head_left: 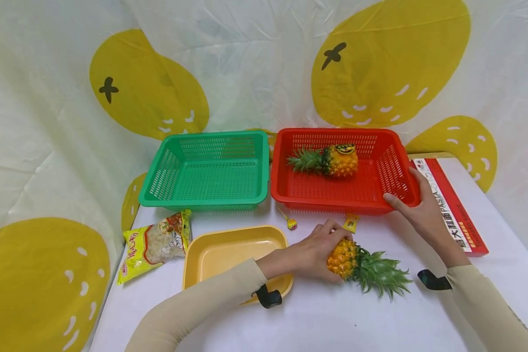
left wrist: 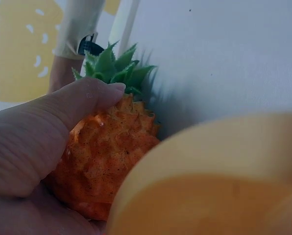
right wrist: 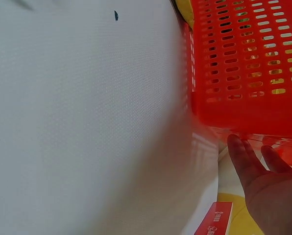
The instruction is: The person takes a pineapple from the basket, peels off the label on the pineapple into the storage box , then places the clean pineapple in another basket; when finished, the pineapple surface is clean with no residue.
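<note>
My left hand grips the orange body of a small pineapple on the white table, its green crown pointing right. In the left wrist view the thumb lies along the fruit's side near the crown. My right hand touches the right end of a red perforated basket, fingers fairly straight against the outside and thumb by the front corner. The right wrist view shows these fingers at the basket wall. Inside the red basket lies another pineapple, crown to the left.
A green perforated basket stands left of the red one. Nearer are a yellow tray, a yellow snack bag, a lollipop and a small yellow wrapped packet. A red-and-white pasta box lies at the right.
</note>
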Motion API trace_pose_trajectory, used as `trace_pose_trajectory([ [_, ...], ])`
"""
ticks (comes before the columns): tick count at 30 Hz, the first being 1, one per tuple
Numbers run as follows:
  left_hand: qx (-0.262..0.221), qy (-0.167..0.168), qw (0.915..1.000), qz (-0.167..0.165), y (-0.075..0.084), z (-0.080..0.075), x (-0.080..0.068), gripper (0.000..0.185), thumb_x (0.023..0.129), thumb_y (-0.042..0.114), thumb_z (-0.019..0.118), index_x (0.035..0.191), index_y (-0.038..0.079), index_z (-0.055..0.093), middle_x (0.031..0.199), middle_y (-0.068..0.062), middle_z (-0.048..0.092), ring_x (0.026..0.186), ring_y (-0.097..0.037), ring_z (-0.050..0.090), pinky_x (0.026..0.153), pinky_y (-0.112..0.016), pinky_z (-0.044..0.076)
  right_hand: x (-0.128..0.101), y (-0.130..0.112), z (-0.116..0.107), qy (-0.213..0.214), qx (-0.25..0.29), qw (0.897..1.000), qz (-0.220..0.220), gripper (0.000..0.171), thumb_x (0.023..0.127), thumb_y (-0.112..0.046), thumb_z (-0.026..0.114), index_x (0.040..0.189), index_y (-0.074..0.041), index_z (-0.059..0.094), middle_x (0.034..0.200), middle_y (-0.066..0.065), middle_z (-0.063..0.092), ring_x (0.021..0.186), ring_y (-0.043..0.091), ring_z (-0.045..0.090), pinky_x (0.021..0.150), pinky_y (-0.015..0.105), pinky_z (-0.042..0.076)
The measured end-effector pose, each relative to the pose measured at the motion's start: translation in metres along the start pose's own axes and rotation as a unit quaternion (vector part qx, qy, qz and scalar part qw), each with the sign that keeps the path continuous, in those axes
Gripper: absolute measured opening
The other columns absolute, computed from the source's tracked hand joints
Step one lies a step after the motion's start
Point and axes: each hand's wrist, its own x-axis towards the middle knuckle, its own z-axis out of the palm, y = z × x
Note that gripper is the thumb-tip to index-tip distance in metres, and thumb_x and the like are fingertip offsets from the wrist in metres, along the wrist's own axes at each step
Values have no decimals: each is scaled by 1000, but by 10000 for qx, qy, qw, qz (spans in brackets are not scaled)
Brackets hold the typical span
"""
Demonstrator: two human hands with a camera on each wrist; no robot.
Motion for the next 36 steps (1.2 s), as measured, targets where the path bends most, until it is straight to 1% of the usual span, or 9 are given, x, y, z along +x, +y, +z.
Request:
trace_pose_trajectory([
  [9,98,21,9999,37,1,-1,2,89,78,41,95,149,19,46,139,0,40,118,-13,43,97,-15,34,1,1,-1,0,-132,9999,-2,100,99,-46,71,172,-27,5,169,23,21,142,50,30,101,74,42],
  [12,85,-5,10000,29,2,-2,2,89,79,41,95,150,20,46,140,0,40,119,-13,43,98,-16,34,0,0,-2,10,-141,9999,-4,99,99,-47,71,172,-30,6,168,22,24,141,48,32,98,49,53],
  [16,35,-72,10000,17,2,-3,3,91,79,44,95,152,21,45,143,-1,39,121,-13,42,99,-17,35,-2,0,-4,7,-105,9999,13,99,99,-48,71,171,-33,6,167,21,26,140,45,33,87,22,48],
  [17,19,-81,10000,27,2,-3,3,93,79,46,94,153,21,45,144,-1,38,121,-14,42,99,-18,35,-2,0,-4,1,-92,10000,10,98,99,-48,71,171,-33,6,167,21,25,140,45,33,89,25,50],
  [20,-26,-123,9999,82,2,-3,3,96,78,51,94,154,21,43,146,-1,38,122,-14,42,100,-18,36,-2,1,-4,3,-133,9999,16,99,99,-47,71,172,-32,5,167,23,25,140,47,33,98,51,53],
  [23,-49,-166,9998,125,2,-3,4,95,78,52,93,152,21,43,143,-1,40,122,-14,43,100,-17,35,-2,2,-4,15,-156,9999,19,100,99,-47,72,172,-31,6,167,23,25,139,47,34,94,41,55],
  [25,-28,-179,9997,146,2,-3,4,93,78,51,94,151,21,44,140,-1,42,121,-13,43,99,-16,35,-2,2,-4,16,-151,9999,20,100,99,-47,72,172,-32,6,166,23,26,138,46,35,85,22,51],
  [27,-7,-179,9997,145,2,-4,4,92,78,48,94,150,21,45,138,0,44,119,-13,44,98,-15,35,-3,1,-4,6,-133,9999,19,100,98,-47,73,171,-32,6,166,23,27,138,46,35,78,14,45],
  [36,-243,-226,9994,-90,2,-6,8,84,76,39,96,144,20,52,127,4,49,111,-8,46,90,-15,39,-2,1,-2,-10,-30,10000,-14,100,98,-49,73,171,-35,7,165,24,28,138,46,35,75,7,39],
])
